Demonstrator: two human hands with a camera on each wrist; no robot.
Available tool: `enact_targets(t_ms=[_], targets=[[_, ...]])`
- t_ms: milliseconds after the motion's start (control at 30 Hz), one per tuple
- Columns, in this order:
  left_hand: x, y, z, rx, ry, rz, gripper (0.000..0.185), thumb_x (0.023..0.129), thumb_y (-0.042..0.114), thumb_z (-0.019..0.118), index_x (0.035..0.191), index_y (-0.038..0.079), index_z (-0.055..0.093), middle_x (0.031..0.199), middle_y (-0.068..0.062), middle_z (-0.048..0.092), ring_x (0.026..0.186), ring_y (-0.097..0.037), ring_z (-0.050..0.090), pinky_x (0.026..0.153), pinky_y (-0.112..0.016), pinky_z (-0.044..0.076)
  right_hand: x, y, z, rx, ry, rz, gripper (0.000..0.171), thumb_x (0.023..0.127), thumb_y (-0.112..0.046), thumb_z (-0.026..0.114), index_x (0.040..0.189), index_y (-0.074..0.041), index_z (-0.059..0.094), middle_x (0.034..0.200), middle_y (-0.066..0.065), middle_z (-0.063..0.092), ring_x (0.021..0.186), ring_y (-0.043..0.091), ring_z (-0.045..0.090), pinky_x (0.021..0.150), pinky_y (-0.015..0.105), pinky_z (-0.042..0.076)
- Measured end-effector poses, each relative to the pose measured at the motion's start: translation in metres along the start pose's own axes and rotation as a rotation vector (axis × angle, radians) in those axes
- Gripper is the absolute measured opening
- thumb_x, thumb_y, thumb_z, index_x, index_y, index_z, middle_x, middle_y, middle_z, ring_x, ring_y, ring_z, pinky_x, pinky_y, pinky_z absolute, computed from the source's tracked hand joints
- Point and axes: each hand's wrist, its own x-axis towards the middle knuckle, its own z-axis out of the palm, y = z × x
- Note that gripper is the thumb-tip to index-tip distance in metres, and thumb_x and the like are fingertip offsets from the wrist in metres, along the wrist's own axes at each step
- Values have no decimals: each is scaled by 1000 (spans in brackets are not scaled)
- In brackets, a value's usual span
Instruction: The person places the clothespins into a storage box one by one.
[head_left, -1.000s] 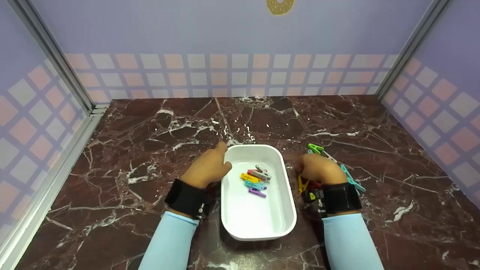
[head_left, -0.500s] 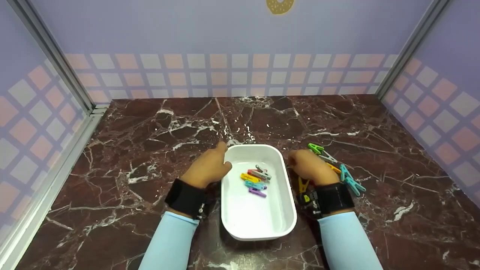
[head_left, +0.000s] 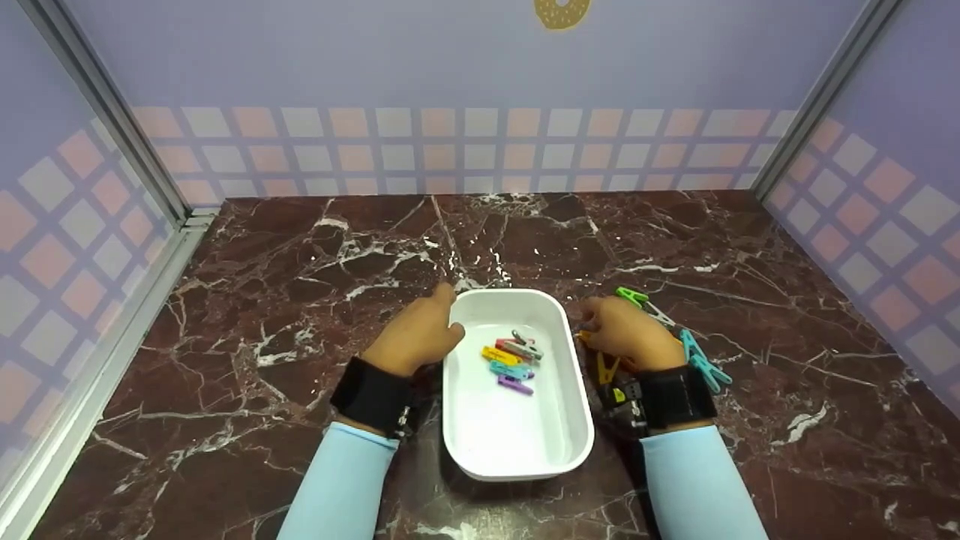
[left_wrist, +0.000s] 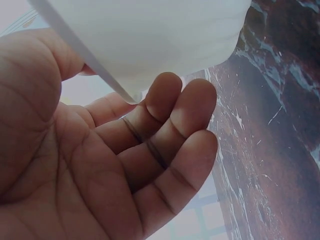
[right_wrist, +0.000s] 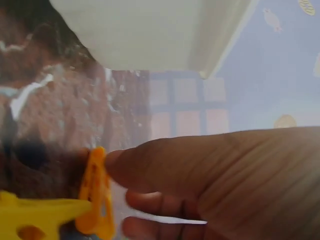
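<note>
A white tray [head_left: 577,420] sits at the centre of the marble table and holds several small clothes pegs [head_left: 512,358] in yellow, red, grey, teal and purple. My left hand [head_left: 450,315] holds the tray's left rim, with the thumb above the rim [left_wrist: 95,70] and the fingers [left_wrist: 172,107] against the outer wall. My right hand [head_left: 590,328] is just right of the tray, and its thumb and fingers pinch an orange peg [right_wrist: 98,200]. A yellow peg [right_wrist: 35,217] lies right beside the orange one.
Loose pegs lie to the right of the tray and partly under my right hand: green [head_left: 630,296], teal [head_left: 701,364] and yellow [head_left: 604,369]. Patterned walls close off the table on the left, back and right.
My right hand has shifted from the peg pile towards the tray's right edge and now pinches an orange peg. My left hand and the tray have stayed still.
</note>
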Motion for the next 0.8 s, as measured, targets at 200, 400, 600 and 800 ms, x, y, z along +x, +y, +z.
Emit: enact_targets(t_ms=[200, 400, 600, 800], targets=[[0, 0, 0, 8, 7, -11, 41, 91, 18, 57, 126, 0, 45, 108, -24, 66, 96, -35, 64, 87, -48, 50, -1, 2, -1, -29, -93, 59, 10, 90, -8, 64, 98, -2, 64, 83, 9, 64, 61, 21, 62, 53, 34, 52], [-2, 1, 0, 0, 8, -13, 40, 91, 18, 57, 124, 0, 45, 108, -24, 65, 96, -35, 64, 87, -48, 50, 0, 3, 0, -34, -84, 39, 13, 96, -14, 59, 93, -3, 64, 77, 8, 62, 59, 20, 60, 52, 34, 50], [-2, 2, -1, -4, 2, -19, 43, 91, 18, 57, 128, -1, 45, 110, -24, 65, 98, -35, 64, 89, -48, 50, 1, 4, 0, -18, -48, 28, 16, 87, -9, 64, 101, 0, 64, 81, 9, 64, 60, 20, 61, 53, 34, 51], [-1, 2, 0, -1, 0, -8, 42, 92, 18, 57, 128, -1, 44, 110, -25, 65, 98, -35, 64, 88, -47, 50, 2, 4, 1, -26, -72, 36, 21, 90, -8, 61, 109, 0, 62, 89, 13, 64, 62, 21, 62, 53, 34, 52]])
